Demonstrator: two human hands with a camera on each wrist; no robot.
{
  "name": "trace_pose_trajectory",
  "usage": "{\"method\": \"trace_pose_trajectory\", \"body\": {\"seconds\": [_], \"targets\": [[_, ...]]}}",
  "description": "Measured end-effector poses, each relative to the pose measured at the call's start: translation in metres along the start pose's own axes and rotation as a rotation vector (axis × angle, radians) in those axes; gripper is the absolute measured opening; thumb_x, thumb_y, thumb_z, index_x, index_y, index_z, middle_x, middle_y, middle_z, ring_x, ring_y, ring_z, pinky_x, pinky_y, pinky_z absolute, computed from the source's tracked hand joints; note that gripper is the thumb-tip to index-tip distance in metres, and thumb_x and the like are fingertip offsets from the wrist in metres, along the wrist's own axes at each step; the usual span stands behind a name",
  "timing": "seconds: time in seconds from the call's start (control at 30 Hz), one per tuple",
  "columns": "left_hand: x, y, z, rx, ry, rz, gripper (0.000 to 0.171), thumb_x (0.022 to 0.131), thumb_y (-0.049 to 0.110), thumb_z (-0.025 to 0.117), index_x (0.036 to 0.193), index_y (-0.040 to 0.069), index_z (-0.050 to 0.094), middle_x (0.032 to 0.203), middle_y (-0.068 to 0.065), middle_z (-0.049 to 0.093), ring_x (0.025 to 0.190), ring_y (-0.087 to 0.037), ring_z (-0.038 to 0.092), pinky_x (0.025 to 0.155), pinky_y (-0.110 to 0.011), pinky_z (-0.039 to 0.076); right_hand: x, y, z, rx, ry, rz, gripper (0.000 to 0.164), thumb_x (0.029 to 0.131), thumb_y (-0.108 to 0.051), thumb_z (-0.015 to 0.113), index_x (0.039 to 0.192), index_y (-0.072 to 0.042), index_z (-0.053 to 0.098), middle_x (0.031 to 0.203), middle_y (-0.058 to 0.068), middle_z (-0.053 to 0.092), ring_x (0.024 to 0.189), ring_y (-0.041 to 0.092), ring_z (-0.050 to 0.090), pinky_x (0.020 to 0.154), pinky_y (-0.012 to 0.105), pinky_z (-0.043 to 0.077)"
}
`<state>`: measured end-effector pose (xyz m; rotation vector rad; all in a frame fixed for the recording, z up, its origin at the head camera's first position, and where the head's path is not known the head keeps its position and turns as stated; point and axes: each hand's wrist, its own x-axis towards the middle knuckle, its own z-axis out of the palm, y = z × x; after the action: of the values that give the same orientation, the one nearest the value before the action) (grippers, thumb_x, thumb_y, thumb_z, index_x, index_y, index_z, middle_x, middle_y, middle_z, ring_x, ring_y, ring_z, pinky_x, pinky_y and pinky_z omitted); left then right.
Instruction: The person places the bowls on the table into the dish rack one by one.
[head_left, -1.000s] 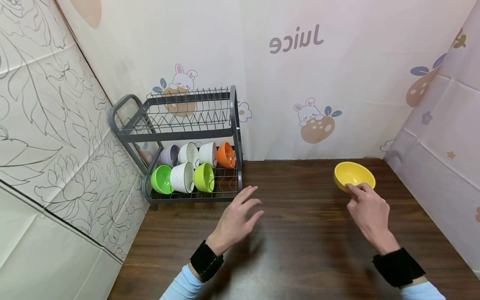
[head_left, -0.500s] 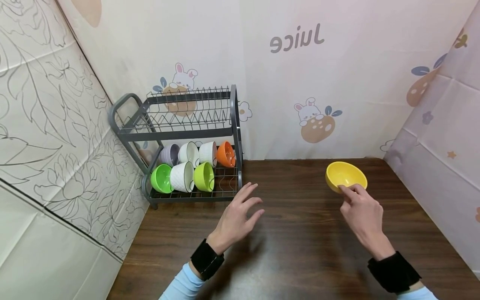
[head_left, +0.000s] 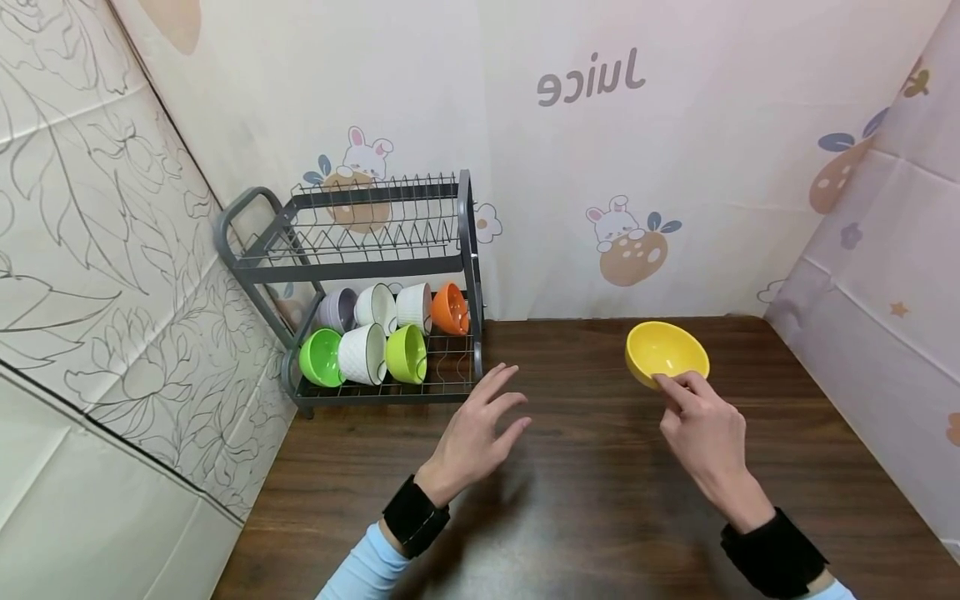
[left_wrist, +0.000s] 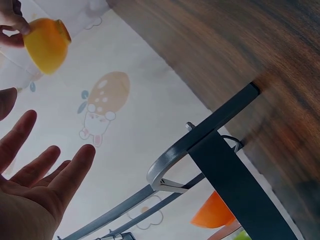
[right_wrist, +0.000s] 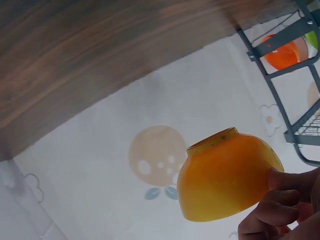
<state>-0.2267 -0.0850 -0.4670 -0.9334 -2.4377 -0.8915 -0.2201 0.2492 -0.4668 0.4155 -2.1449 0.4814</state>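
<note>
A yellow bowl [head_left: 666, 350] is pinched at its near rim by my right hand [head_left: 708, 437], held above the table with its mouth up and tipped a little toward me. The right wrist view shows the bowl [right_wrist: 227, 175] from its outer side, foot ring visible, with thumb and fingers at its edge. My left hand [head_left: 472, 433] hovers in front of the dish rack [head_left: 352, 271], fingers spread and holding nothing. In the left wrist view that hand [left_wrist: 40, 175] has its fingers extended, with the rack to its right.
On the rack's lower shelf lie several tilted bowls, among them an orange bowl [head_left: 450, 308], a white bowl [head_left: 363, 354], a lime bowl [head_left: 407, 354] and a purple bowl [head_left: 337, 310]. The wooden table [head_left: 570, 467] meets a printed wall covering [head_left: 540, 167] behind.
My right hand has carried the yellow bowl leftward, toward the middle of the table. The left hand stays nearly still, and the bowls on the rack have not moved.
</note>
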Motion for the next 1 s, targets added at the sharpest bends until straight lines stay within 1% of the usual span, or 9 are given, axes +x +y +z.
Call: {"method": "trace_pose_trajectory", "body": {"seconds": [0.1, 0.27, 0.37, 0.6, 0.73, 0.87, 1.0], "targets": [[0.001, 0.001, 0.001, -0.003, 0.0, 0.001, 0.02, 0.099, 0.02, 0.077, 0.118, 0.012, 0.074, 0.16, -0.007, 0.048, 0.152, -0.028, 0.037, 0.12, -0.044, 0.037, 0.002, -0.006, -0.001, 0.008, 0.008, -0.012, 0.037, 0.075, 0.013, 0.069, 0.107, 0.0, 0.081, 0.09, 0.011, 0.068, 0.05, 0.017, 0.048, 0.041, 0.032, 0.034], [0.001, 0.005, 0.002, -0.017, -0.006, -0.008, 0.021, 0.1, 0.021, 0.077, 0.118, 0.012, 0.074, 0.16, -0.009, 0.049, 0.153, -0.024, 0.035, 0.12, -0.043, 0.037, 0.002, -0.015, 0.001, 0.03, 0.02, -0.04, 0.037, 0.073, 0.015, 0.072, 0.106, 0.0, 0.082, 0.09, 0.01, 0.067, 0.05, 0.016, 0.049, 0.041, 0.03, 0.034], [0.003, 0.008, 0.002, -0.027, -0.01, -0.008, 0.022, 0.1, 0.021, 0.076, 0.119, 0.011, 0.074, 0.159, -0.01, 0.049, 0.153, -0.024, 0.035, 0.12, -0.043, 0.037, 0.002, -0.022, 0.004, 0.054, 0.029, -0.048, 0.037, 0.073, 0.015, 0.072, 0.105, -0.001, 0.082, 0.089, 0.008, 0.067, 0.051, 0.016, 0.049, 0.041, 0.029, 0.034], [0.009, 0.012, 0.005, -0.029, -0.014, -0.003, 0.026, 0.103, 0.024, 0.073, 0.125, 0.012, 0.072, 0.162, -0.006, 0.045, 0.152, -0.021, 0.037, 0.119, -0.041, 0.037, 0.008, -0.043, 0.009, 0.109, 0.036, -0.05, 0.037, 0.074, 0.017, 0.07, 0.104, -0.001, 0.082, 0.088, 0.007, 0.067, 0.053, 0.013, 0.047, 0.043, 0.026, 0.032], [0.011, 0.014, 0.006, -0.041, -0.017, -0.008, 0.033, 0.104, 0.025, 0.071, 0.134, 0.012, 0.067, 0.163, -0.007, 0.044, 0.151, -0.019, 0.038, 0.118, -0.04, 0.039, 0.01, -0.054, 0.011, 0.15, 0.05, -0.04, 0.038, 0.075, 0.018, 0.068, 0.105, -0.001, 0.082, 0.087, 0.006, 0.066, 0.053, 0.013, 0.046, 0.043, 0.026, 0.032], [0.014, 0.016, 0.007, -0.052, -0.013, -0.021, 0.045, 0.104, 0.026, 0.071, 0.145, 0.013, 0.058, 0.164, -0.006, 0.042, 0.148, -0.02, 0.043, 0.116, -0.041, 0.042, 0.011, -0.063, 0.011, 0.165, 0.045, -0.052, 0.038, 0.078, 0.017, 0.065, 0.106, -0.002, 0.082, 0.088, 0.006, 0.066, 0.053, 0.014, 0.047, 0.043, 0.028, 0.033], [0.016, 0.017, 0.007, -0.095, -0.011, -0.043, 0.058, 0.104, 0.028, 0.071, 0.155, 0.014, 0.047, 0.167, -0.007, 0.038, 0.146, -0.022, 0.047, 0.114, -0.042, 0.045, 0.012, -0.072, 0.011, 0.176, 0.012, -0.074, 0.036, 0.08, 0.016, 0.064, 0.107, -0.001, 0.081, 0.089, 0.007, 0.066, 0.053, 0.014, 0.046, 0.043, 0.028, 0.035]]}}
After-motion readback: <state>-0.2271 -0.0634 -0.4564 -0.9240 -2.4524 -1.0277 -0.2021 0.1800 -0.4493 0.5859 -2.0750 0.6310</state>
